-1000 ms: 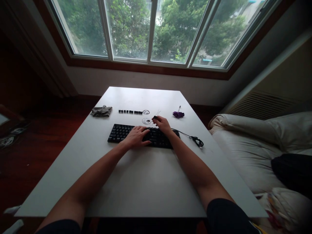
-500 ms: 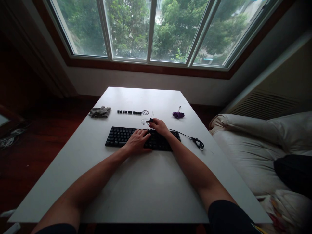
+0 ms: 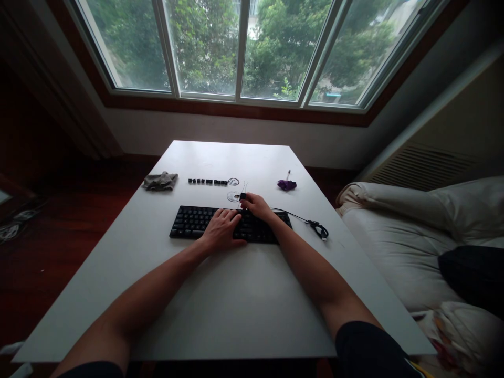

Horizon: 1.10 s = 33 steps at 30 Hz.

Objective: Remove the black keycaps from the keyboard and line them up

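Observation:
A black keyboard (image 3: 189, 224) lies across the white table. My left hand (image 3: 222, 228) rests on its middle with the fingers stretched out flat and the thumb spread. Above the keyboard's back edge, my right hand (image 3: 255, 206) is closed on a wire keycap puller (image 3: 243, 196) with a small black grip. Thin wires stick out beyond the grip, away from me; whether a key is caught in it I cannot tell. Behind the keyboard, several black keycaps (image 3: 208, 181) lie in a row. The keys under both hands are hidden.
Two clear round pieces, one nearer ring (image 3: 232, 197) and one farther ring (image 3: 233, 181), lie behind the keyboard. A grey cloth (image 3: 160, 181) is at the left. To the right are a purple brush-like thing (image 3: 286, 184) and a coiled USB cable (image 3: 318, 229). A sofa (image 3: 378, 252) stands alongside.
The view has shifted slightly. My right hand has moved very little, still with the keycap puller in it; my left hand stays on the keyboard.

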### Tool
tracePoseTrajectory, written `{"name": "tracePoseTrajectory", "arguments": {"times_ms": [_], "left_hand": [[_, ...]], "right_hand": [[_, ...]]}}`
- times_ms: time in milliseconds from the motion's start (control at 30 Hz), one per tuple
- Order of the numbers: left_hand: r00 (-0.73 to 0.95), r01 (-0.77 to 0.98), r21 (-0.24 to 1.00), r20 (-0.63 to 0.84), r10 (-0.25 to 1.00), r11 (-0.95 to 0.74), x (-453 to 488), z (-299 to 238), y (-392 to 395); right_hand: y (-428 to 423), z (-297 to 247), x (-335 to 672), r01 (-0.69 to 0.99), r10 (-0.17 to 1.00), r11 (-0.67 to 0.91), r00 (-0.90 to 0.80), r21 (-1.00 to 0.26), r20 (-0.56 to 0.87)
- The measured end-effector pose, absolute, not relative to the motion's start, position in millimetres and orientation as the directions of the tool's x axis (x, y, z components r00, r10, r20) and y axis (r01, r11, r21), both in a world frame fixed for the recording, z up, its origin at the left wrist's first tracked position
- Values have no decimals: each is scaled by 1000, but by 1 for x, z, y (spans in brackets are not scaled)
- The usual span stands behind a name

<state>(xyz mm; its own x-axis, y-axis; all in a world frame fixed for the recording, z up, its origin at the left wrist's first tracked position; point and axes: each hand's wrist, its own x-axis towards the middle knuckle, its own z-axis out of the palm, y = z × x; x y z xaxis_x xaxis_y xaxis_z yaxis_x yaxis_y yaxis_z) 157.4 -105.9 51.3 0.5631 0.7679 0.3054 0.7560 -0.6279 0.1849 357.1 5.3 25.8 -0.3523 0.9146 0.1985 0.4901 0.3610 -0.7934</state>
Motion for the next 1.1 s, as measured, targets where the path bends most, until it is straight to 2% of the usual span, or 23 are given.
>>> {"name": "tracePoseTrajectory", "arguments": {"times_ms": [200,400,567,833,933,1100], "left_hand": [[539,772,181,319,779,-609,156,49,-106],[544,768,187,315,778,-613,155,48,-106],[547,766,189,310,777,-614,155,48,-106],[553,764,191,301,777,-617,155,47,-106],[556,763,181,306,773,-621,155,47,-106],[559,760,185,304,772,-623,156,47,-106]], "right_hand": [[-9,30,354,517,866,493,-367,-699,340],[-21,34,354,471,792,606,-428,-641,435],[-20,31,354,533,828,560,-390,-634,403],[-8,25,356,566,921,388,-273,-727,279],[-10,26,355,529,912,405,-296,-746,285],[-21,31,350,476,841,536,-372,-697,393]]}}
